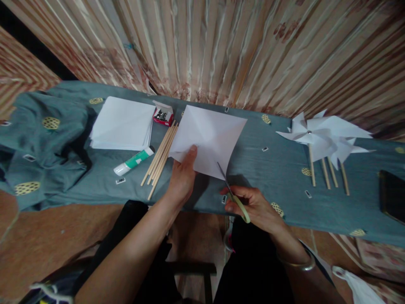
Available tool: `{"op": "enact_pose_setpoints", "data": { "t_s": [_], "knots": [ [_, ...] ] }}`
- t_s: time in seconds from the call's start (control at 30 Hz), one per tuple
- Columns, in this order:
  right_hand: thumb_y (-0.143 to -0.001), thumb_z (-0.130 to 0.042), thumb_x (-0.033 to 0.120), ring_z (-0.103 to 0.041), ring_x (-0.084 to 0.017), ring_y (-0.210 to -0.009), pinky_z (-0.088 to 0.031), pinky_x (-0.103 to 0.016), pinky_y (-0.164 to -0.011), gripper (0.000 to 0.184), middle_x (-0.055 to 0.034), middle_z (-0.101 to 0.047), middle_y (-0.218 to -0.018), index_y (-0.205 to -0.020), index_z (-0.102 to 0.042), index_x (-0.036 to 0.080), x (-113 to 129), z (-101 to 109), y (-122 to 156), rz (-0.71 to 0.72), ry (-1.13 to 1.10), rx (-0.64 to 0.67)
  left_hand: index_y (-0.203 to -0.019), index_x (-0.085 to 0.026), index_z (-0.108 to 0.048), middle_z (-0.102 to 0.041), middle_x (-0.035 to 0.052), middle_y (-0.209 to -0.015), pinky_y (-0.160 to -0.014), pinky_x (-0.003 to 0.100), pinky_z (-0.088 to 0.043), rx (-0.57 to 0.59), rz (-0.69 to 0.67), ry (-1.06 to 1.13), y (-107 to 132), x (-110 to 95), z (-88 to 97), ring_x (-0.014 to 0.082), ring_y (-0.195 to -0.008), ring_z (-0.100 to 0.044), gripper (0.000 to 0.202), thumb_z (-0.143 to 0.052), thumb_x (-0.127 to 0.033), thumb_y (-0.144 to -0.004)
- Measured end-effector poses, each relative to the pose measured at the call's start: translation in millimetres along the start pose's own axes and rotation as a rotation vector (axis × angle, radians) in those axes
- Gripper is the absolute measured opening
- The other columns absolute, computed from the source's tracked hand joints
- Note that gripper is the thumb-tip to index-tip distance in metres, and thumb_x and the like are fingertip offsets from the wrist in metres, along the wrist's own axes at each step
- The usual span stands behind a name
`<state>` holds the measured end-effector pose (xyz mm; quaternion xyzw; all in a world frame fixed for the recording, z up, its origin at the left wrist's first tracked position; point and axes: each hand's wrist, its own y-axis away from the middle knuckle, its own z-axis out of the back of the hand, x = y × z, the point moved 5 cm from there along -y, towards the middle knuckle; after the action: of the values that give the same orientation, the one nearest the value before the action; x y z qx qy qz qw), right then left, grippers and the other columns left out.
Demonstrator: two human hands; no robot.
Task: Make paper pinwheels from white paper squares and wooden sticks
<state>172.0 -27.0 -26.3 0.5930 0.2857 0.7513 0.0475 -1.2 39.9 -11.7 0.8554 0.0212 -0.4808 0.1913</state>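
My left hand (184, 175) grips a square sheet of white paper (210, 135) near its lower left edge, thumb on top and fingers underneath. Faint creases run across the sheet towards its middle. In my right hand (249, 207) is a pair of scissors (236, 200) with pale yellow-green handles. The blades reach over the paper's lower right corner and point towards its centre. Just left of the sheet lie several thin wooden sticks (161, 158) in a loose bundle. A small red and white box (163, 115) of shiny metal pins stands at their upper end.
A stack of white paper (123, 124) and a green and white glue stick (134, 161) lie to the left. Finished paper pinwheels (330, 133) on sticks lie at the right, near a dark phone-like object (392, 196). Bunched cloth (53, 139) covers the left end; a pleated curtain (205, 50) hangs behind.
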Motion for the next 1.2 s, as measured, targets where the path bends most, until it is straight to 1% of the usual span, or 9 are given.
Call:
{"op": "enact_pose_setpoints", "data": {
  "t_s": [0.13, 0.2, 0.33, 0.47, 0.57, 0.7, 0.9, 1.03, 1.2],
  "knots": [
    [-0.065, -0.077, 0.063, -0.048, -0.010, -0.055, -0.039, -0.024, -0.053, 0.056, 0.0026, -0.059, -0.063, -0.095, -0.071, 0.017, 2.2, 0.7, -0.3, 0.030, 0.022, -0.008, -0.117, -0.021, -0.062, -0.066, 0.0065, -0.130, -0.117, 0.040, -0.037, 0.014, 0.032, -0.042, 0.6, 10.7, 3.3, 0.0223, -0.126, -0.058, 0.028, -0.061, -0.026, -0.089],
    [-0.065, -0.077, 0.064, -0.048, -0.010, -0.056, -0.039, -0.024, -0.053, 0.056, 0.0026, -0.059, -0.064, -0.095, -0.071, 0.017, 2.0, 1.1, -0.3, 0.025, 0.020, -0.014, -0.117, -0.020, -0.062, -0.065, 0.0066, -0.131, -0.118, 0.042, -0.035, 0.017, 0.066, -0.052, 1.5, 14.7, 4.1, 0.0228, -0.128, -0.057, 0.028, -0.061, -0.027, -0.090],
    [-0.064, -0.079, 0.062, -0.045, -0.010, -0.054, -0.036, -0.024, -0.051, 0.055, 0.0033, -0.056, -0.062, -0.094, -0.071, 0.017, 0.0, 0.5, -0.4, -0.005, 0.002, -0.015, -0.118, -0.019, -0.062, -0.067, 0.0073, -0.127, -0.118, 0.045, -0.035, 0.011, 0.084, -0.056, 2.1, 15.2, 3.9, 0.0249, -0.128, -0.056, 0.030, -0.061, -0.027, -0.090],
    [-0.059, -0.082, 0.060, -0.044, -0.009, -0.054, -0.035, -0.023, -0.050, 0.055, 0.0038, -0.055, -0.062, -0.092, -0.071, 0.016, -1.8, -0.1, -1.1, -0.029, -0.042, -0.029, -0.118, -0.019, -0.062, -0.069, 0.0078, -0.124, -0.116, 0.044, -0.038, 0.001, 0.074, -0.043, 1.8, 12.3, 3.2, 0.0252, -0.126, -0.058, 0.031, -0.062, -0.026, -0.088],
    [-0.058, -0.083, 0.057, -0.043, -0.009, -0.054, -0.035, -0.023, -0.051, 0.055, 0.0043, -0.055, -0.061, -0.091, -0.071, 0.016, -3.1, -0.2, -1.8, -0.043, -0.063, -0.037, -0.119, -0.019, -0.061, -0.067, 0.0077, -0.127, -0.114, 0.041, -0.040, -0.002, 0.087, -0.021, 2.1, 12.1, 2.6, 0.0232, -0.126, -0.058, 0.030, -0.061, -0.024, -0.089],
    [-0.059, -0.082, 0.058, -0.046, -0.010, -0.055, -0.037, -0.024, -0.052, 0.054, 0.0033, -0.058, -0.062, -0.093, -0.073, 0.016, -3.2, 0.7, -2.4, -0.038, -0.046, -0.041, -0.120, -0.019, -0.059, -0.064, 0.0088, -0.132, -0.117, 0.041, -0.036, 0.008, 0.091, -0.032, 3.5, 14.4, 1.8, 0.0223, -0.128, -0.056, 0.031, -0.061, -0.025, -0.090],
    [-0.056, -0.085, 0.055, -0.044, -0.009, -0.057, -0.035, -0.023, -0.053, 0.056, 0.0035, -0.056, -0.062, -0.094, -0.074, 0.015, -2.5, 2.0, -3.3, -0.060, -0.050, -0.042, -0.117, -0.020, -0.061, -0.065, 0.0078, -0.129, -0.119, 0.043, -0.034, 0.017, 0.089, -0.045, 4.7, 19.0, 2.7, 0.0232, -0.129, -0.055, 0.028, -0.062, -0.026, -0.089],
    [-0.054, -0.085, 0.056, -0.045, -0.010, -0.057, -0.035, -0.024, -0.053, 0.056, 0.0032, -0.056, -0.063, -0.091, -0.074, 0.015, -4.2, 1.1, -4.2, -0.072, -0.071, -0.053, -0.117, -0.018, -0.061, -0.065, 0.0082, -0.129, -0.118, 0.041, -0.035, 0.017, 0.109, -0.048, 4.5, 18.2, 3.5, 0.0235, -0.129, -0.056, 0.030, -0.062, -0.026, -0.088],
    [-0.057, -0.084, 0.054, -0.043, -0.010, -0.057, -0.033, -0.023, -0.053, 0.052, 0.0033, -0.055, -0.063, -0.090, -0.073, 0.016, -4.8, 0.9, -4.2, -0.057, -0.065, -0.041, -0.119, -0.018, -0.059, -0.065, 0.0077, -0.130, -0.117, 0.042, -0.036, 0.017, 0.125, -0.034, 6.1, 17.9, 2.4, 0.0243, -0.128, -0.056, 0.032, -0.062, -0.025, -0.088]
  ]
}}
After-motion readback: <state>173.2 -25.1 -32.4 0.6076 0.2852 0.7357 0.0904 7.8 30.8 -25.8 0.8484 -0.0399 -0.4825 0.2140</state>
